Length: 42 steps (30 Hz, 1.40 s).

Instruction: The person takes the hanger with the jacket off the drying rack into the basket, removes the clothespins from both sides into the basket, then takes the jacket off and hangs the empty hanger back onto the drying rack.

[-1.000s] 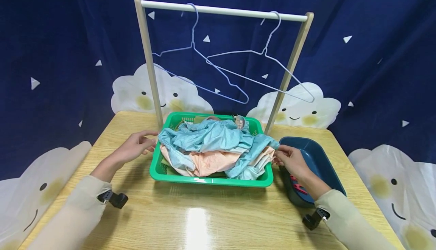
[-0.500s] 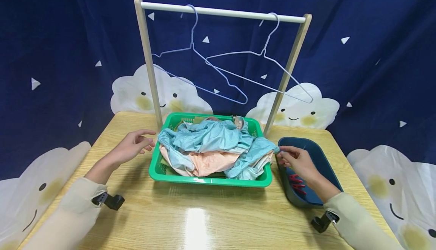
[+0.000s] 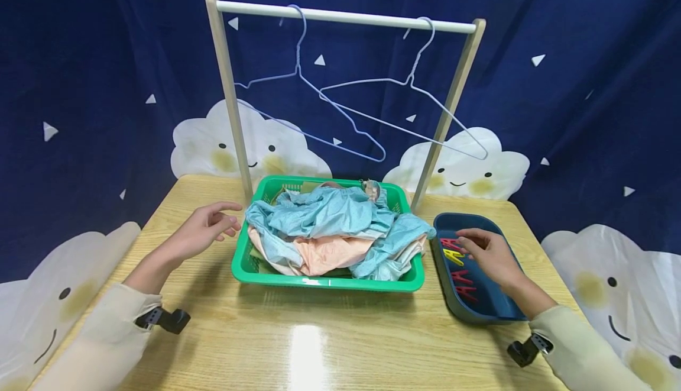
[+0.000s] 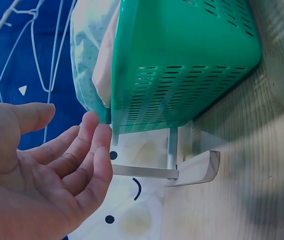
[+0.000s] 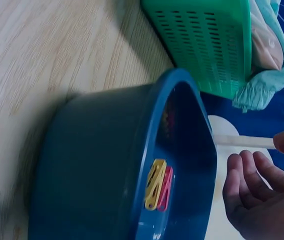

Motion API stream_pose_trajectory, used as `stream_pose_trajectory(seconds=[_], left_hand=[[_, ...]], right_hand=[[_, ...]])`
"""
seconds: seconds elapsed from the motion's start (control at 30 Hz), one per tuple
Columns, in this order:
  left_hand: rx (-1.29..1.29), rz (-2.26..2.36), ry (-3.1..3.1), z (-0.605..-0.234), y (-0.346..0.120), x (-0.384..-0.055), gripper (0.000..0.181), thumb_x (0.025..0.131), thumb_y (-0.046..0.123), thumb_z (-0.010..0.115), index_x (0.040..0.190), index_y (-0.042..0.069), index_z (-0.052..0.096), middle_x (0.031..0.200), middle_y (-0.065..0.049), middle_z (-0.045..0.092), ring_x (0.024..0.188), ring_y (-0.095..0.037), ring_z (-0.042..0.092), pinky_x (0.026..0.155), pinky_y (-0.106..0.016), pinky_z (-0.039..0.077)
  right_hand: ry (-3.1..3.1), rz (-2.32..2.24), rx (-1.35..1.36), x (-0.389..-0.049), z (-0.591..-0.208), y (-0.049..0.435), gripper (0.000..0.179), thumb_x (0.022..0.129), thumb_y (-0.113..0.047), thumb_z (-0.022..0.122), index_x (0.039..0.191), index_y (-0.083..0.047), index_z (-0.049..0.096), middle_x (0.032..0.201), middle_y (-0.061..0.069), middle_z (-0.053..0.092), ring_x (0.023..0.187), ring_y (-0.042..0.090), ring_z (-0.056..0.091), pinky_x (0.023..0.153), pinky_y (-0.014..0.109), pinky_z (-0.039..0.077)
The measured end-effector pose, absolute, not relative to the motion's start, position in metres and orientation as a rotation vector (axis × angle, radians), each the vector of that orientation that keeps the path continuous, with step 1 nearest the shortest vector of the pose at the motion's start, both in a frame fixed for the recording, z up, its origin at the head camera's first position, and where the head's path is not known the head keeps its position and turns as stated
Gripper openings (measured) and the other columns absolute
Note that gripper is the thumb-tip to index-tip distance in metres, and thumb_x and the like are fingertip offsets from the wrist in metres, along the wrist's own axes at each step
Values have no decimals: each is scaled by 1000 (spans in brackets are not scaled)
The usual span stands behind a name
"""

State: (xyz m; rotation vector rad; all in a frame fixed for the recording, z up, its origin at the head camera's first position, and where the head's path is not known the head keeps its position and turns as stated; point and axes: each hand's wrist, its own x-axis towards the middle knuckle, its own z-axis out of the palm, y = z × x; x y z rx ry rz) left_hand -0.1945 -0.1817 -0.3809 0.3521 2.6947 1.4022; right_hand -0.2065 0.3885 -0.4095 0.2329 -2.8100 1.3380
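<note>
A green plastic basket stands mid-table, heaped with crumpled light-blue clothing over peach cloth. To its left hovers my left hand, fingers loosely bent and holding nothing; the left wrist view has the same hand palm up by the basket's wall. Over the dark blue bin is my right hand, loosely curled and apart from the clothes. Inside the bin lie a yellow clothespin and several red clothespins. The right wrist view catches the fingers with nothing between them.
Behind the basket rises a rack with wooden posts and a white rail. Two wire hangers hang from it, a bluish one and a paler one. A navy curtain with clouds backs the wooden table.
My right hand has left the blue sleeve end at the basket's right side and moved right over the bin, uncovering the yellow clothespin. The left hand has drifted slightly left, away from the basket.
</note>
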Motion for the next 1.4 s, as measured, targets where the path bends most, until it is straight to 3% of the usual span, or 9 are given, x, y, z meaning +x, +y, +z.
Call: stream_pose_trajectory(seconds=[0.47, 0.8, 0.97, 1.17, 1.27, 1.33, 1.4], left_hand=[[391, 1407, 2706, -376, -181, -184, 44, 109, 19, 45, 148, -2, 44, 118, -26, 67, 103, -26, 68, 78, -24, 55], [383, 1419, 2702, -371, -183, -176, 44, 109, 20, 46, 147, -2, 44, 114, -19, 69, 94, -4, 66, 79, -25, 55], [395, 1425, 2703, -371, -184, -173, 44, 109, 19, 46, 146, -3, 44, 112, -19, 69, 94, -5, 66, 78, -25, 55], [392, 1422, 2708, -373, -187, -170, 44, 109, 20, 46, 147, -3, 44, 112, -19, 68, 94, -4, 66, 79, -25, 55], [391, 1422, 2710, -372, -187, -169, 44, 109, 20, 45, 147, -3, 44, 112, -19, 68, 93, -1, 65, 79, -25, 55], [387, 1420, 2711, -372, -187, -168, 44, 109, 21, 45, 147, -3, 44, 111, -18, 68, 94, -3, 66, 79, -25, 55], [383, 1414, 2714, -371, -187, -168, 44, 109, 21, 45, 147, -2, 44, 111, -18, 68, 95, -6, 67, 79, -25, 55]], right_hand=[[-2834, 1156, 186, -204, -408, 418, 44, 108, -27, 50, 133, 7, 58, 124, 29, 63, 84, -15, 55, 71, 19, 52], [-2815, 1002, 164, -208, -412, 441, 40, 105, -24, 54, 127, 9, 62, 121, 31, 66, 83, -20, 47, 70, 9, 45], [-2766, 969, 164, -211, -417, 454, 36, 103, -19, 57, 123, 11, 64, 118, 33, 67, 82, -23, 46, 67, 8, 44], [-2814, 956, 102, -216, -421, 470, 41, 104, -19, 55, 129, 12, 59, 123, 37, 63, 81, -24, 43, 66, 11, 45], [-2859, 902, 66, -217, -421, 477, 44, 104, -22, 55, 131, 12, 56, 124, 38, 61, 85, -14, 50, 67, 12, 44], [-2881, 874, 50, -217, -421, 481, 46, 103, -23, 55, 132, 13, 54, 124, 40, 60, 89, 4, 62, 67, 13, 44], [-2898, 854, 43, -217, -422, 484, 47, 103, -23, 55, 132, 14, 53, 123, 42, 59, 95, 31, 67, 67, 15, 44]])
